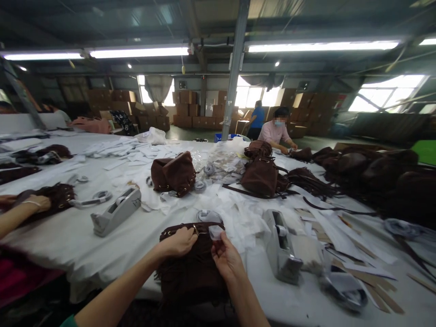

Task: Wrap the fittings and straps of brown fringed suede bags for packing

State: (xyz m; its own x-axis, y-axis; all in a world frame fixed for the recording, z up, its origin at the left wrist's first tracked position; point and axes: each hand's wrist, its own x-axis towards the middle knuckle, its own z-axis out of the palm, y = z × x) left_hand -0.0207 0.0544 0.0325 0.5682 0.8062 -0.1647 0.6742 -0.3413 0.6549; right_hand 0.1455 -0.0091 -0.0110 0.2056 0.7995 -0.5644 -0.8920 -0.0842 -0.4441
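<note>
At the desk's [85,245] near edge, left hand [179,243] grips the brown fringed bag [194,268]; right hand [226,259] pinches a clear wrap piece [216,232].

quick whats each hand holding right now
Left hand: closed on the top edge of the brown fringed bag.
Right hand: pinching a small white scrap; tape or paper cannot be told.

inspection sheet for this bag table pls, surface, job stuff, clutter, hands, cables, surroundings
surface: white-covered table, littered with paper slips.
job's things: brown fringed bag at the near edge; small pale piece at its top.
clutter: left tape dispenser, right tape dispenser, tape roll, spare brown bag.
grippers: left hand grips the bag's top edge; right hand pinches the pale piece.
cables: nothing seen
surroundings: co-worker's hand at left, person in pink across, stacked cartons.
</note>
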